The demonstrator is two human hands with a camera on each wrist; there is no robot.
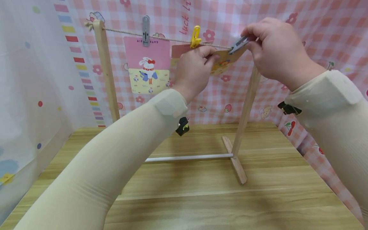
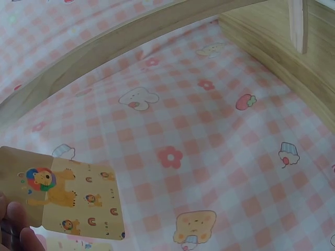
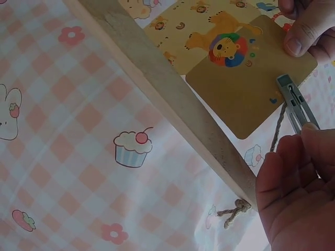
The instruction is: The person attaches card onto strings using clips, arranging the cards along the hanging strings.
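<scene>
In the head view my left hand (image 1: 198, 68) pinches the left edge of a brown and yellow lion card (image 1: 225, 60) at the string. My right hand (image 1: 277, 51) pinches the tail of a grey clothespin (image 1: 239, 44), whose tip sits over the card's upper edge. The right wrist view shows that clothespin (image 3: 297, 102) between thumb and fingers, its jaws at the card's edge beside the string (image 3: 278, 128). The lion card (image 2: 78, 196) also shows in the left wrist view, with left fingertips (image 2: 18, 214) at its corner.
A pink and yellow rabbit card (image 1: 148, 67) hangs from a grey clothespin (image 1: 146, 31). A yellow clip (image 1: 195, 36) holds another card (image 1: 179, 51), partly behind my left hand. Wooden posts (image 1: 106, 70) carry the string, joined by a white rod (image 1: 189, 157) over the table (image 1: 184, 204).
</scene>
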